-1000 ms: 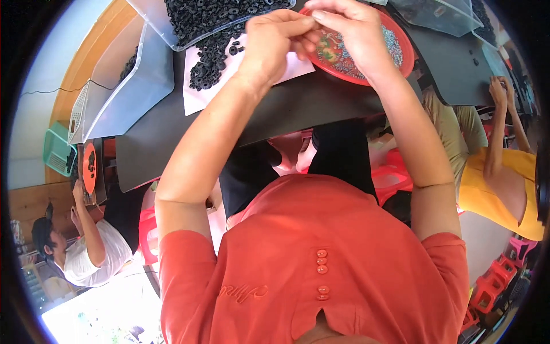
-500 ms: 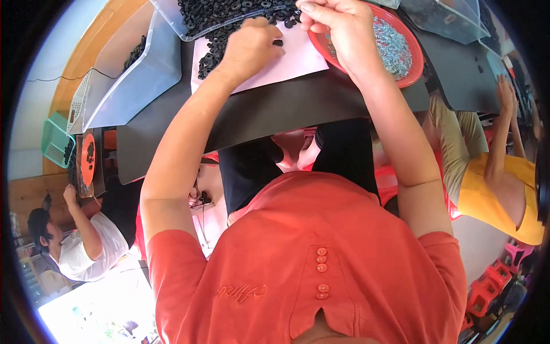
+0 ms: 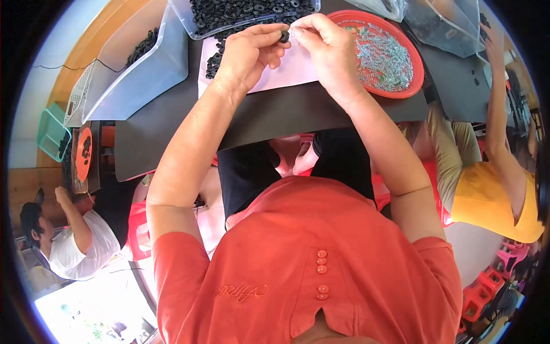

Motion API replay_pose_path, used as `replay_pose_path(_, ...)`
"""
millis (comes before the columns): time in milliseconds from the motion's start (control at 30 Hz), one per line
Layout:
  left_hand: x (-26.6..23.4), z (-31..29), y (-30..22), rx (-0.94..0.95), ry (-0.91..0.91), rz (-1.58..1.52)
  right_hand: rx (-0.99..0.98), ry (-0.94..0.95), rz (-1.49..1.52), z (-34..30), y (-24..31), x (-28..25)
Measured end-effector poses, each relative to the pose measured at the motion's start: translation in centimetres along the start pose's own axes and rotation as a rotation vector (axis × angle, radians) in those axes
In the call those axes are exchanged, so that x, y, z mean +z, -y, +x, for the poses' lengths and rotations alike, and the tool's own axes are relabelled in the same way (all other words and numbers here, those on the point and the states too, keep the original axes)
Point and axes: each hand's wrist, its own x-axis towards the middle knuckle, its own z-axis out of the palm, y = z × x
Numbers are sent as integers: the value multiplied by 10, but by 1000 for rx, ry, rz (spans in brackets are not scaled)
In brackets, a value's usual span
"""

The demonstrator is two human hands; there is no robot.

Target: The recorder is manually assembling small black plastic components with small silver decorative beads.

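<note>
My left hand (image 3: 247, 56) pinches a small round black part (image 3: 284, 36) between thumb and fingertips, above a white sheet (image 3: 286, 75). Right beside it, my right hand (image 3: 331, 54) has thumb and forefinger pressed together at the part; whatever tiny thing they hold is too small to make out. Loose black ring-like parts (image 3: 213, 64) lie along the sheet's left and far side. To the right of my right hand, a red round tray (image 3: 419, 74) carries many small silvery pieces (image 3: 387, 60).
A clear bin (image 3: 184, 22) full of black parts stands at the far edge of the dark table (image 3: 269, 112). Another translucent bin (image 3: 146, 77) is at left, and a clear bin (image 3: 444, 28) at far right. One person (image 3: 94, 238) sits left, another (image 3: 487, 189) right.
My left hand has lifted from the black parts, now with one in its fingertips. My right hand has come lower and inward to meet it. The person at right has raised an arm.
</note>
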Motion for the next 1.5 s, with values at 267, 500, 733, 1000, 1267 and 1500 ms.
replay_pose_path(267, -14, 12, 7, -79, 220, -568, -381, -86, -282, -1, 3, 14)
replay_pose_path(500, -13, 7, 13, -145, 190, -658, -303, -73, -177, -3, 5, 13)
replay_pose_path(733, -11, 5, 21, -91, 270, -755, -127, -47, 179, -3, 6, 16)
replay_pose_path(1000, -9, 0, 22, -79, 291, -736, -114, -56, 149, -3, 5, 15)
replay_pose_path(1267, -7, -4, 15, -70, 220, -535, -171, -53, -11, 2, 3, 9)
replay_pose_path(1500, -5, -12, 9, -11, 118, -326, -289, 109, -222, 6, 12, -1)
